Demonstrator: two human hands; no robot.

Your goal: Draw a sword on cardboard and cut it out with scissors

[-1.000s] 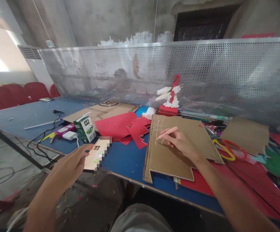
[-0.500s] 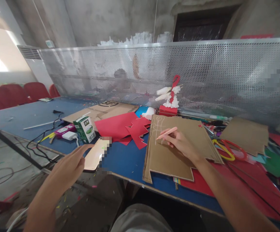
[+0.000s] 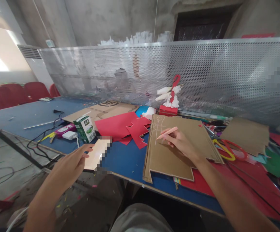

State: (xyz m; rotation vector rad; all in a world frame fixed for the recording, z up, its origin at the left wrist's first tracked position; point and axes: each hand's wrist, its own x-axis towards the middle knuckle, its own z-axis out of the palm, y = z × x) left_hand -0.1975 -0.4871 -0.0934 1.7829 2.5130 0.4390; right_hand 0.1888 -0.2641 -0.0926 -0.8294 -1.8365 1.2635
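My right hand [image 3: 177, 140] pinches a peach-coloured pen [image 3: 167, 132], its tip over a brown cardboard sheet [image 3: 181, 161]. Thin pale lines [image 3: 159, 124] form a looped figure on the cardboard's upper left, beside the pen tip. At the table's front edge lies a phone [image 3: 98, 154] with a bright screen, its right side blurred out. My left hand [image 3: 70, 166] is at the phone's left side, fingers slightly apart and curved over its edge, not wrapped round it. A green-and-white milk carton [image 3: 85, 129] stands just behind the phone.
Red paper pieces [image 3: 117, 125] lie between phone and cardboard. Scissors with yellow and red handles [image 3: 227, 151] rest at the right, by another cardboard piece [image 3: 246, 135]. A white charger [image 3: 69, 135] and black cables [image 3: 45, 138] are at the left. A perforated metal screen [image 3: 101, 74] stands behind.
My left fingers have lifted and spread a little at the phone's edge. A green mark on the phone screen has gone. The right hand and pen look nearly still.
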